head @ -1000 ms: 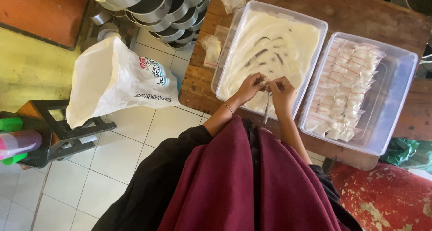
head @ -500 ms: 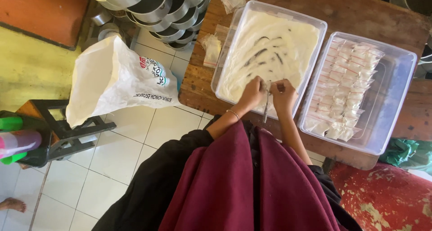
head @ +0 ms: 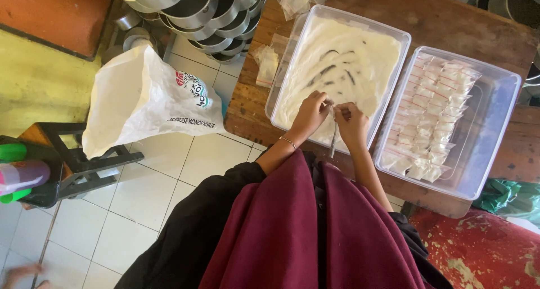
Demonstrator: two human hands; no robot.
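My left hand (head: pixel 311 112) and my right hand (head: pixel 352 122) meet over the near edge of a clear plastic tub (head: pixel 288 81) holding white powder. Between the fingers of both hands is a small clear bag (head: pixel 334 110). A thin metal spoon (head: pixel 334 141) hangs down from my right hand. Right of that tub stands a second clear tub (head: pixel 495 137) with several rows of small filled bags (head: pixel 433 120). Both tubs rest on a brown wooden table (head: pixel 450 24).
A large white plastic sack (head: pixel 143 100) stands on the tiled floor at the left, next to a black stool (head: pixel 84 159). Stacked metal bowls (head: pixel 208 13) lie at the top. Loose empty bags (head: pixel 267 64) sit on the table's left edge. Green plastic (head: pixel 509 196) lies at right.
My hands have stayed together at the tub's near edge, with only slight finger movement on the small bag.
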